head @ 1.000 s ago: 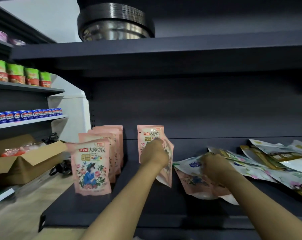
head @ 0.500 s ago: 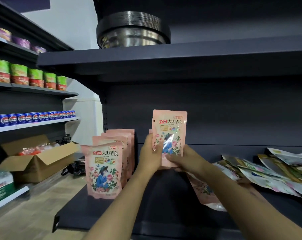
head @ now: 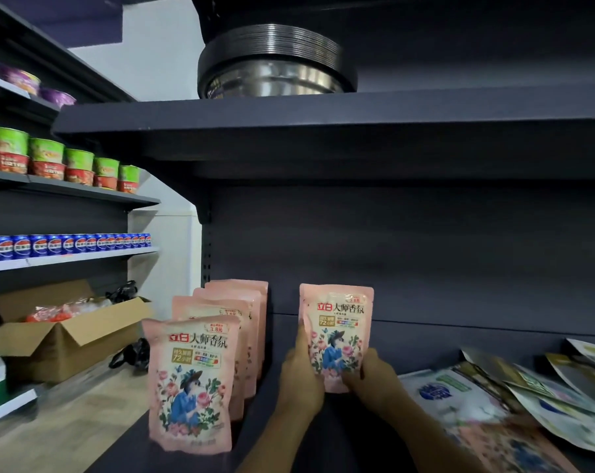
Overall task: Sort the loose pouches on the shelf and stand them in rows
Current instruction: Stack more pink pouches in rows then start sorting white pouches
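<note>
A pink flowered pouch point(head: 337, 332) stands upright near the back of the dark shelf point(head: 340, 438). My left hand point(head: 299, 380) grips its left edge and my right hand point(head: 374, 384) grips its lower right corner. To its left, a row of several matching pink pouches point(head: 193, 380) stands one behind another. At the right lies a loose heap of pouches point(head: 514, 397), white, gold and pink, flat and overlapping. Whether the held pouch's bottom touches the shelf is hidden behind my hands.
The upper shelf board point(head: 323, 124) hangs overhead with stacked steel bowls point(head: 272, 66) on it. To the left, side shelves hold green cup noodles point(head: 46, 158) and blue cans point(head: 67, 244). An open cardboard box point(head: 57, 339) sits on the floor.
Both hands brought the pink pouch from the heap, lifted it upright in front of me, and lowered it toward the shelf to the right of the standing row.
</note>
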Demonstrator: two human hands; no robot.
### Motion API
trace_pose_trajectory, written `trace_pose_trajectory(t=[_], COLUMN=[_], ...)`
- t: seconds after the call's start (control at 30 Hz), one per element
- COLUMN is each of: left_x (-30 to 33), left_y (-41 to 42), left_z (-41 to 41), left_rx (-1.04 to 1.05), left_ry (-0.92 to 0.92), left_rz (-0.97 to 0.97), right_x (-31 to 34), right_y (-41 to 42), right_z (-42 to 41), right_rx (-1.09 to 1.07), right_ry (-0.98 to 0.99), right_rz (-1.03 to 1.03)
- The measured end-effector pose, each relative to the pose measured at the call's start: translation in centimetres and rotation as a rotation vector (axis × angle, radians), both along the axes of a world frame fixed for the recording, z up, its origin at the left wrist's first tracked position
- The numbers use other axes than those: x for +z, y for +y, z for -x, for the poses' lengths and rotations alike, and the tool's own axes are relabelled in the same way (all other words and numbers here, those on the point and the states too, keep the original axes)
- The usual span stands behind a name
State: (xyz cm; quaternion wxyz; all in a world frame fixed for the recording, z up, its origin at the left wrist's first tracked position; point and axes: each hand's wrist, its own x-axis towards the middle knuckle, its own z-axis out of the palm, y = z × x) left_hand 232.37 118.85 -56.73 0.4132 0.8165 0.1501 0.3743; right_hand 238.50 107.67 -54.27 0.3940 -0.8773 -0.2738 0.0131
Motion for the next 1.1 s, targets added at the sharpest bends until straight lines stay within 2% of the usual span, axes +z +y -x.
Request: trace_pose_trajectory(t=[0.13, 0.37, 0.53, 0.93, 1.1], left_x=[-0.8, -1.3, -1.8, -1.6, -1.1], left_y=[0.8, 1.5, 1.9, 1.6, 0.9], left_z=[-1.0, -1.1, -1.3, -1.0, 0.0], left_rx=[0.036, 0.068, 0.115, 0.082, 0.157], left_ry=[0.003, 0.005, 0.068, -0.011, 0.093], left_rz=[0.023, 0.124, 0.081, 0.05, -0.006], right_x=[-0.5, -0.4, -0.8, -0.6, -0.5], right_y=[0.2, 1.5, 1.6, 1.7, 1.5], right_z=[-0.3, 0.0, 0.2, -0.1, 0.1], right_rx=[-0.025, -0.044, -0.014, -0.032, -0.038], right_ry=[-0.043, -0.047, -0.015, -0.008, 0.029], right_rz=[0.09, 0.083, 0.043, 0.044, 0.023])
